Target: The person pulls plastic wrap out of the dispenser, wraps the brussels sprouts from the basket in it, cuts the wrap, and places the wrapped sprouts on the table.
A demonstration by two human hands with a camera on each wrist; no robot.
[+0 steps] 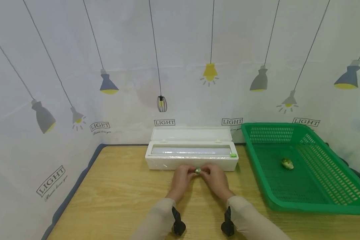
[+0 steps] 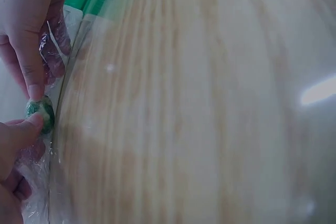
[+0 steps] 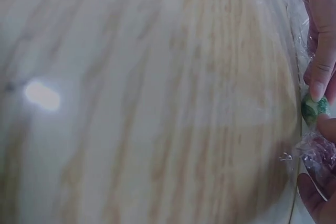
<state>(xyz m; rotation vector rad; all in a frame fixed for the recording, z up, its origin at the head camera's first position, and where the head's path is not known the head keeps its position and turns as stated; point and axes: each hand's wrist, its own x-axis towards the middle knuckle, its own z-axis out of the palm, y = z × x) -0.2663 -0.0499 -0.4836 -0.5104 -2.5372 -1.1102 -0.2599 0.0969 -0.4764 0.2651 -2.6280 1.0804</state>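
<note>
A small green vegetable, like a Brussels sprout, is wrapped in clear cling film. From its left side my left hand pinches it between thumb and fingers. My right hand pinches the other side, so the two sets of fingertips nearly meet. Crumpled film bunches under both hands in the wrist views. Just beyond the hands lies a white cling film dispenser box, its lid raised and a film roll inside. The right wrist view shows the wrapped sprout at its right edge.
To the right stands a large green plastic basket holding one leafy sprout. A green slider sits at the dispenser's right end. Behind the wooden table hangs a backdrop printed with lamps.
</note>
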